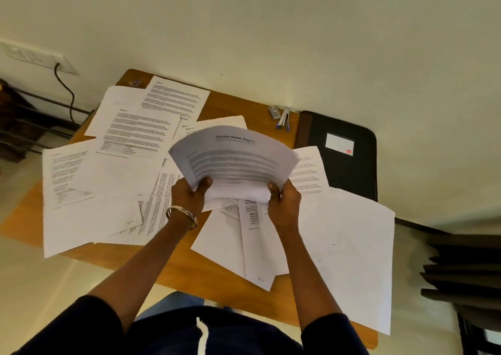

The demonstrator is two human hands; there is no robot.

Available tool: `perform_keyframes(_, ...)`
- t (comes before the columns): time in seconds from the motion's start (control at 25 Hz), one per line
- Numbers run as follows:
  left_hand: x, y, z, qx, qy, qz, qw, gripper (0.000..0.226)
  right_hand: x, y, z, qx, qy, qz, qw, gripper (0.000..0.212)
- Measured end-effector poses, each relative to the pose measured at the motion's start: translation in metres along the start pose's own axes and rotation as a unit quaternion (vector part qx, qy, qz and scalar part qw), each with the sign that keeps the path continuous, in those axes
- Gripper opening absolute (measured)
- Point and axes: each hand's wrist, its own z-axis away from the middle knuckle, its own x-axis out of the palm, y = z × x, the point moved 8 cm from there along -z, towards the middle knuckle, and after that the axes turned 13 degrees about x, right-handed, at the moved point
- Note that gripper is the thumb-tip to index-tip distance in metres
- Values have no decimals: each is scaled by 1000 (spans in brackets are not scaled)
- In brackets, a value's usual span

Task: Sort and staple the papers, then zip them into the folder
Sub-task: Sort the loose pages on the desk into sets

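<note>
Below, a brown wooden bench [225, 105] lies strewn with loose white printed sheets [135, 135]. Far right rests a black zip folder [349, 170]. Both hands, left hand [188, 196] and right hand [284, 201], grip a curved white paper stack [235, 156] above it. Small silver stapler [283, 119] beside folder.

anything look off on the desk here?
Yes. Loose sheets lie scattered and overlapping at odd angles; one large sheet overhangs the table's near right edge. The held stack bows upward. Folder and stapler look fine.
</note>
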Motion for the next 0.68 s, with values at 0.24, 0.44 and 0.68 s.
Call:
perform_keyframes(0.24,-23,14,-14,62,5,-6,998,34,3,-29,-7,-29,-63,-63,996,35)
perform_keyframes(0.44,-62,-33,-18,-80,115,48,989,33,16,41,-14,-44,-8,281,959,59)
perform_keyframes(0.68,-92,-86,-14,-243,178,129,945,45,88,76,15,-83,-150,420,891,114)
